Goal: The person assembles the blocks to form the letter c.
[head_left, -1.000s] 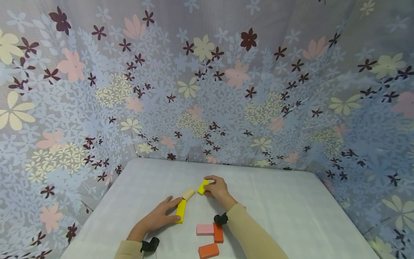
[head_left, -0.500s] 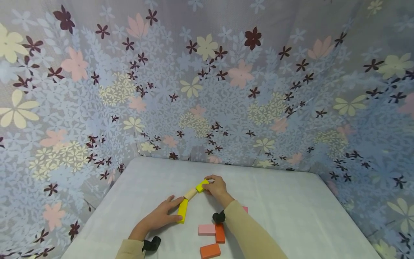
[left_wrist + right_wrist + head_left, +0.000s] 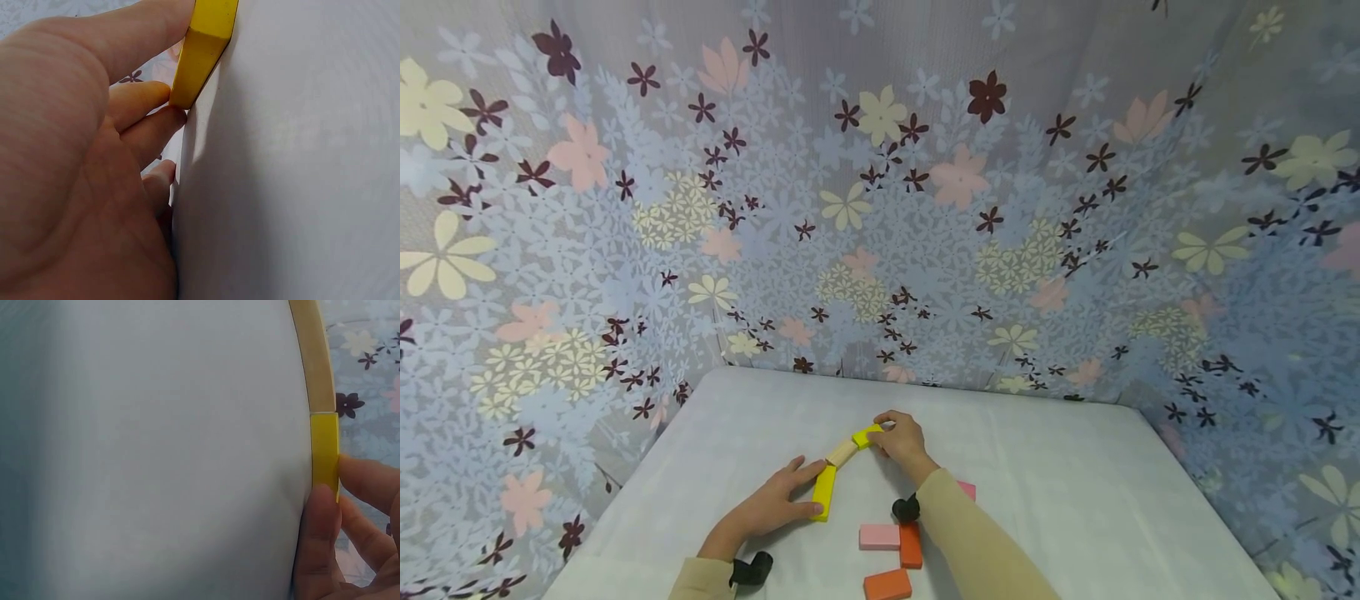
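Two yellow blocks and a plain wooden block form a bent line on the white table, the wooden one in the middle. My left hand holds the near yellow block, thumb at its close end and forefinger by its far end. In the left wrist view, thumb and fingers touch this yellow block. My right hand pinches the far yellow block between thumb and fingers. The right wrist view has this yellow block end to end with the wooden block.
Nearer the front lie a pink block, a red-orange block against it, and an orange block. Another pink block shows partly behind the right sleeve. A floral cloth hangs behind the white table.
My right hand has turned the far yellow block and brought it up to the wooden block's end, closing the gap. The left hand stays on the near yellow block.
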The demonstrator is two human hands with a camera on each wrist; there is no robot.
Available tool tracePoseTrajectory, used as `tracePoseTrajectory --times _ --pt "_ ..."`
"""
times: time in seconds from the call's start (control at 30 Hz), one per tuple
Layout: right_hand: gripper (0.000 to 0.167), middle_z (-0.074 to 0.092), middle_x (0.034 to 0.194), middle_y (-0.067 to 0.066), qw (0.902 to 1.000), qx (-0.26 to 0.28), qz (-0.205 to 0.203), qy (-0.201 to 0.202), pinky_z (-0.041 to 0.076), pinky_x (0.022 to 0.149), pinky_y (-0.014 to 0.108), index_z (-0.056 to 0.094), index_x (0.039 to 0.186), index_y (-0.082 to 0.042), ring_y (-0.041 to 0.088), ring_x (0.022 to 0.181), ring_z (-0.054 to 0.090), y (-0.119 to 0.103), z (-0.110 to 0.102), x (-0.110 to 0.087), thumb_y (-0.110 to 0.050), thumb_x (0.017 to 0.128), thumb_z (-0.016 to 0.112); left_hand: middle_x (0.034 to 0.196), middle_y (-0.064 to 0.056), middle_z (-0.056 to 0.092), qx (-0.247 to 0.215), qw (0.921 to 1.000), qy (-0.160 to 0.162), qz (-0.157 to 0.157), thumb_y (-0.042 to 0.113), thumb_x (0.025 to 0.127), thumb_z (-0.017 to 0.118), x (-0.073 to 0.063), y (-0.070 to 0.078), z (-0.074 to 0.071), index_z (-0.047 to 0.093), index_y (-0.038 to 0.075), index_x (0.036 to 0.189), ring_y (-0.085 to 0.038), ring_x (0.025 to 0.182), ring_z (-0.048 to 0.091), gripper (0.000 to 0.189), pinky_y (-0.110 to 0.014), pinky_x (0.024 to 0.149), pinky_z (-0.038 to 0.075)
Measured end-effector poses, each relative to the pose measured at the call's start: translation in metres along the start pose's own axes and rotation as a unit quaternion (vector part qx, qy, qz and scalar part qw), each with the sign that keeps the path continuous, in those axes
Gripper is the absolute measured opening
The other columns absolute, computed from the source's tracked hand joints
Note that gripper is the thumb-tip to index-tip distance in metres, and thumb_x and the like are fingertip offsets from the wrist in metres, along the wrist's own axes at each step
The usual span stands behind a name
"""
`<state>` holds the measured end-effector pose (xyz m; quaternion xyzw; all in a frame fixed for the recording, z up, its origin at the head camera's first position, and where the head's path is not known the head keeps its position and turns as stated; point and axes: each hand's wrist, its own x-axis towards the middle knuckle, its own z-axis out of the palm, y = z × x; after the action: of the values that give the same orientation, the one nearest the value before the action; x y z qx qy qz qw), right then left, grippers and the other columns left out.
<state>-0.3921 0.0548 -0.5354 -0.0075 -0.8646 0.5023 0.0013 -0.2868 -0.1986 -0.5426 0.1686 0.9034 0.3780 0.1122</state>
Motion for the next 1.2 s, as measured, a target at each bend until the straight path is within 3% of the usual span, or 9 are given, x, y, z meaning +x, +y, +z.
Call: tracePoseTrajectory --times 0.57,0.83,0.97,1.2 --pt "0.032 0.066 0.087 0.007 0.9999 -0.004 0.009 0.003 0.054 0.052 0.027 0.073 0.113 -0.009 0.016 0.056 0.063 0.001 0.001 0.000 -0.015 0.083 0.084 0.162 -0.025 0.023 -0.006 1.0000 -0.008 0.000 0.050 0.089 0.073 -0.002 0.001 -0.001 0.043 0.025 0.155 -0.051 0.145 0.022 0.076 -0.076 0.107 0.023" --pt "0.044 0.067 0.097 0.011 0.9950 0.078 0.058 -0.026 0.058 0.060 0.029 0.068 0.126 -0.007 0.018 0.065 0.063 -0.011 -0.014 0.000 -0.016 0.085 0.081 0.161 -0.028 0.022 -0.005 0.9998 0.000 0.020 0.047 0.090 0.073 0.000 0.001 -0.004 0.043 0.023 0.155 -0.052 0.145 0.022 0.075 -0.075 0.108 0.022" --pt "0.046 0.065 0.099 0.012 0.9929 0.083 0.082 -0.024 0.059 0.061 0.029 0.067 0.128 -0.009 0.018 0.065 0.063 -0.014 -0.022 -0.005 -0.018 0.086 0.081 0.161 -0.028 0.021 -0.008 0.9998 -0.002 0.019 0.047 0.091 0.073 0.001 -0.001 -0.004 0.043 0.023 0.155 -0.052 0.145 0.021 0.075 -0.076 0.107 0.022" --pt "0.043 0.066 0.091 0.011 0.9949 0.056 0.082 -0.018 0.058 0.060 0.032 0.067 0.128 -0.010 0.020 0.064 0.063 -0.010 -0.034 -0.017 -0.019 0.088 0.078 0.161 -0.028 0.022 -0.014 0.9996 -0.007 0.025 0.046 0.091 0.073 0.000 -0.002 0.000 0.044 0.023 0.155 -0.053 0.145 0.020 0.074 -0.077 0.107 0.021"
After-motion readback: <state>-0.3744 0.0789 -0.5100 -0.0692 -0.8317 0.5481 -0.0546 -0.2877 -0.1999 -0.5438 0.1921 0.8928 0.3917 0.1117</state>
